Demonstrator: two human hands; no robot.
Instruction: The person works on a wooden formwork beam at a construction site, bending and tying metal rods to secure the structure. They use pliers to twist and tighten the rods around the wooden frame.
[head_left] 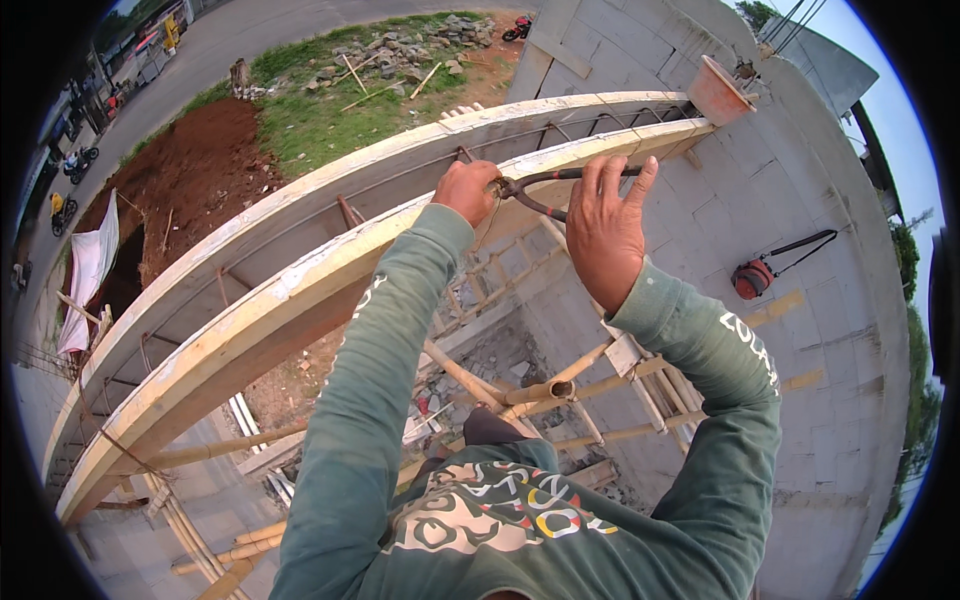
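My right hand holds a pair of pincers with dark handles. Its fingers lie over the upper handle, and the handles are spread apart. At the jaws, my left hand is closed, its fingertips pinching thin tie wire that partly shows below them. Both hands are over the inner edge of a curved wooden form. Steel bars run in the trough between its two walls. The wire's far end is hidden by my left hand and the form.
An orange bucket sits at the form's right end, against a grey block wall. A red and black bag lies farther right. Bamboo poles cross below me, with rubble ground lower down. A dirt mound and road lie beyond.
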